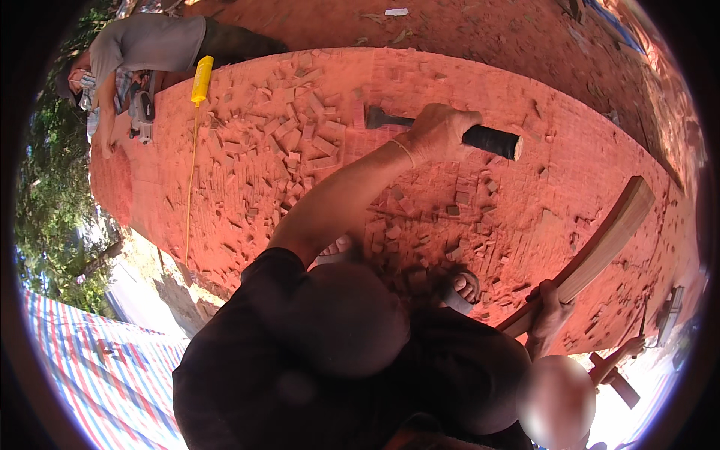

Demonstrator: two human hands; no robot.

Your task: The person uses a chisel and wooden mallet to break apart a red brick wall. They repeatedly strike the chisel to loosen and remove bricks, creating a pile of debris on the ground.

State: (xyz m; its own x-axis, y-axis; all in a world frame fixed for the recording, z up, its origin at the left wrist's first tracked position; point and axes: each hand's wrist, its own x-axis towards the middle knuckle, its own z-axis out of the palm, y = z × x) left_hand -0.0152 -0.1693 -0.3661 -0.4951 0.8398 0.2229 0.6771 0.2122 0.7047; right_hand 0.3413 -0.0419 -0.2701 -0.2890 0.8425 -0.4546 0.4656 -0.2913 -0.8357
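Note:
My left hand (pixel 444 129) is closed around a chisel with a black-wrapped handle (pixel 489 140). The pale wooden butt of the handle points right, and the dark, flat blade (pixel 384 118) points left over the red wooden slab (pixel 420 75). On the right, my right hand (pixel 551 304) grips the lower end of a thick wooden club (pixel 604 236), which slants up and to the right, wider at its far end. My feet (pixel 465 286) in sandals stand on the slab among cut wood chips (pixel 289 139).
At the far left a person in a grey shirt (pixel 146 45) lies or leans by a power tool (pixel 141 112). A yellow cord (pixel 193 172) runs from a yellow bottle-shaped thing (pixel 201 79). Another person's hand (pixel 634 345) shows lower right. Striped sheeting (pixel 97 352) hangs lower left.

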